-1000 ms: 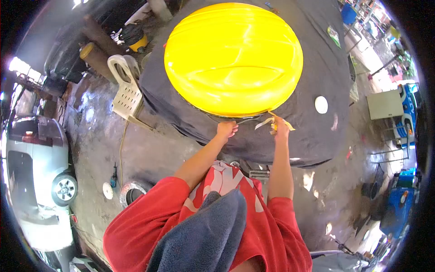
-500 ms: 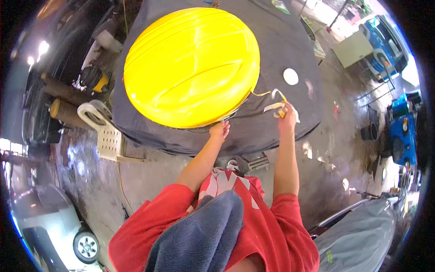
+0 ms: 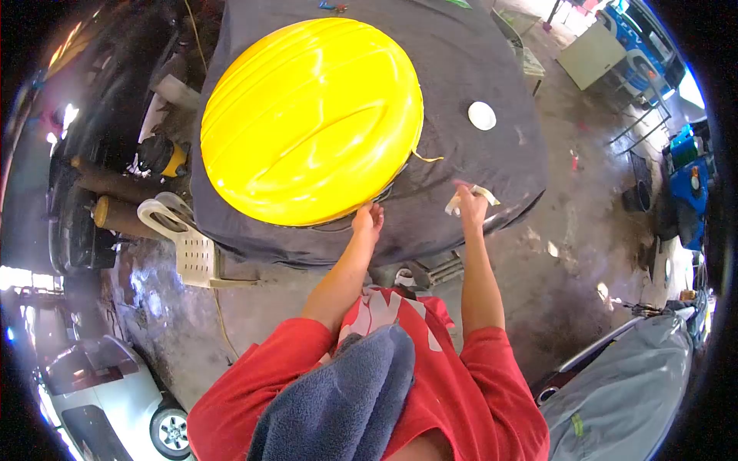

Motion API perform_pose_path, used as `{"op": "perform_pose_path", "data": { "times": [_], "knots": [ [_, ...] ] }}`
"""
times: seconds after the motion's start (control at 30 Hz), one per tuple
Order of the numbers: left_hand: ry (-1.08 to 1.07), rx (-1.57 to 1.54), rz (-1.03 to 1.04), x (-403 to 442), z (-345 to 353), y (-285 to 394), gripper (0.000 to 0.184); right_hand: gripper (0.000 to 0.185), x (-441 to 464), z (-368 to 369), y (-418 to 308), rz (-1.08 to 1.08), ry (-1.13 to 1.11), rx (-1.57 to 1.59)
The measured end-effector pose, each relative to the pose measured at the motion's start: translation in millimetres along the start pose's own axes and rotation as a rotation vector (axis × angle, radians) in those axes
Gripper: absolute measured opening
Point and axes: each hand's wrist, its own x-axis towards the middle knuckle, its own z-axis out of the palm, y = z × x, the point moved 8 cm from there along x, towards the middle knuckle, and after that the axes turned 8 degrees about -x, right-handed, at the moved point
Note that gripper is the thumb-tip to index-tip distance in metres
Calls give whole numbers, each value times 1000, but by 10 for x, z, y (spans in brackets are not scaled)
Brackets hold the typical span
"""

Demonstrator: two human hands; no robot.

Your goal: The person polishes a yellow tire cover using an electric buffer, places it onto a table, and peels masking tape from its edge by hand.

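Note:
A large, round, glossy yellow domed piece (image 3: 311, 123) lies on a dark cloth-covered surface (image 3: 492, 154). At its lower right edge is my left hand (image 3: 369, 218), fingers curled against the rim; the fingertips are partly hidden. To the right, over the cloth, my right hand (image 3: 472, 207) is closed on crumpled white and yellowish strips (image 3: 483, 194) that look like tape. A thin yellow strip (image 3: 428, 158) sticks out from the domed piece's right edge, apart from my right hand. Farther right sits a white round disc (image 3: 482, 115).
A beige plastic chair (image 3: 192, 250) stands left of the covered surface, near a yellow-and-black vacuum (image 3: 165, 157). A silver car (image 3: 115, 392) is at lower left. A grey cover (image 3: 623, 392) drapes something at lower right. A small blue tool (image 3: 333, 7) lies at the cloth's far end.
My right hand has moved slightly left and down, and the strips in it hang lower and more bunched. My left hand stays at the rim. The view has shifted a little.

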Motion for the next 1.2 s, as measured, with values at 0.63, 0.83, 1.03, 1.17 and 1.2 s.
{"op": "perform_pose_path", "data": {
  "times": [0.63, 0.83, 1.03, 1.17, 1.2],
  "knots": [
    [56, 332, 163, -368, -1909, 1009, 10, 24, -999, 1758, 588, 109, -55, 177],
    [16, 500, 20, -174, -2022, 1086, 15, 17, -941, 1823, 752, 276, 46, 80],
    [-137, 630, -18, -227, -1574, 1183, 21, 16, -1036, 1863, 874, 435, 98, 122],
    [-220, 764, -102, -192, -1599, 1244, 27, 10, -1192, 1940, 743, 337, 111, 91],
    [-244, 809, -112, -182, -1638, 1251, 29, 11, -1259, 1929, 643, 317, 139, 125]
  ]
}}
